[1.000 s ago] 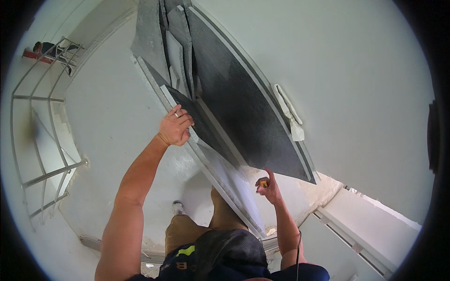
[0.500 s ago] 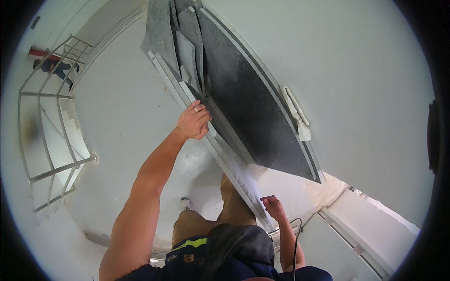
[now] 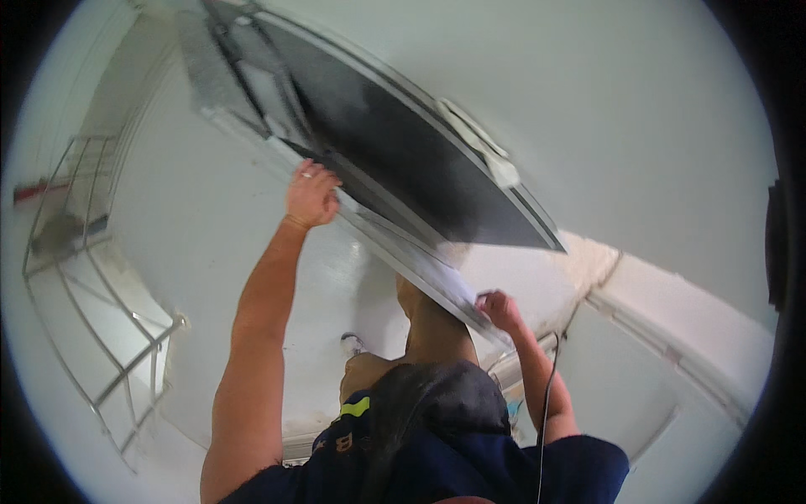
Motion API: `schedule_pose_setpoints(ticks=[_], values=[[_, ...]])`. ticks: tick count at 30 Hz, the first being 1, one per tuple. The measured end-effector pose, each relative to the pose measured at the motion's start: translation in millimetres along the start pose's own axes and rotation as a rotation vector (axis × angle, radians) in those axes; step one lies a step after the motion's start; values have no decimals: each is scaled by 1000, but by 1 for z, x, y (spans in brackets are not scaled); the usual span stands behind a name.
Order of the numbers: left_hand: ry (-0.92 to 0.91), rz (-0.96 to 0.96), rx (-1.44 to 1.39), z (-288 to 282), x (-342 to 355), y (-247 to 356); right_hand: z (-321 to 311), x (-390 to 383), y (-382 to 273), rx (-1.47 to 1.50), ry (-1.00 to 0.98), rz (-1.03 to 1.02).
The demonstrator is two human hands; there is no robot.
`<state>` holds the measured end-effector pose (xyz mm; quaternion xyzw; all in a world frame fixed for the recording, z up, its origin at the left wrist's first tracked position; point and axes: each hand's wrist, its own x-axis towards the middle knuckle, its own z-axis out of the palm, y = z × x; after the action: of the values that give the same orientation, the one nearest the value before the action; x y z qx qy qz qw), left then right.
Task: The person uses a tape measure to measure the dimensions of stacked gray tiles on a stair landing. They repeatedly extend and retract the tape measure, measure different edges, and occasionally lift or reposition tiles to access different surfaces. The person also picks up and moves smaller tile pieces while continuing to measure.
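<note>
Several flat grey stone-like slabs lean in a stack against the pale wall. My left hand [image 3: 312,193] is closed over the upper edge of the front grey slab [image 3: 395,252], its fingers hooked to the far side. Close by the same slab's right end is my right hand [image 3: 501,310], its fingers curled in. Blur keeps me from telling whether it touches the edge or holds anything small. Behind, a large dark slab [image 3: 395,143] rests nearer the wall. A white cloth or glove [image 3: 483,143] hangs over its upper edge.
At the left stands a metal railing [image 3: 126,370], with a blurred person [image 3: 67,231] beyond it. A dark cord [image 3: 547,403] runs past my right forearm. My leg [image 3: 441,336] is close against the front slab. The wall [image 3: 638,151] rises behind the stack.
The view has swung, so slabs and railing sit differently in it. My left hand keeps its hold on the front slab. My right hand's pointing finger has curled in, still by the slab's end.
</note>
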<state>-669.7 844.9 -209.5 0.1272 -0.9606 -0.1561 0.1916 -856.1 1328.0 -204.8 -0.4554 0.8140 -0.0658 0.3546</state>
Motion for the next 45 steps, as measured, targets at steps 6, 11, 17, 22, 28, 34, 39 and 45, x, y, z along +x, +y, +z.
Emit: schedule_pose_setpoints(ticks=[6,11,17,22,28,34,39,45], values=[[52,82,6,3,7,4,-51,1,68,1090,874,905],[-28,67,35,5,8,6,-87,37,72,1528,977,997],[-29,75,37,10,7,3,-60,81,69,1585,1242,845],[-26,52,53,5,9,2,-40,101,85,1336,1407,920],[-37,28,46,4,13,4,-42,102,78,1447,1369,834],[-21,34,58,3,12,4,-46,100,74,1450,1378,827],[-43,17,52,3,12,3,-42,93,79,1381,1306,835],[-26,20,33,0,14,5,-34,70,58,1327,1235,869]])
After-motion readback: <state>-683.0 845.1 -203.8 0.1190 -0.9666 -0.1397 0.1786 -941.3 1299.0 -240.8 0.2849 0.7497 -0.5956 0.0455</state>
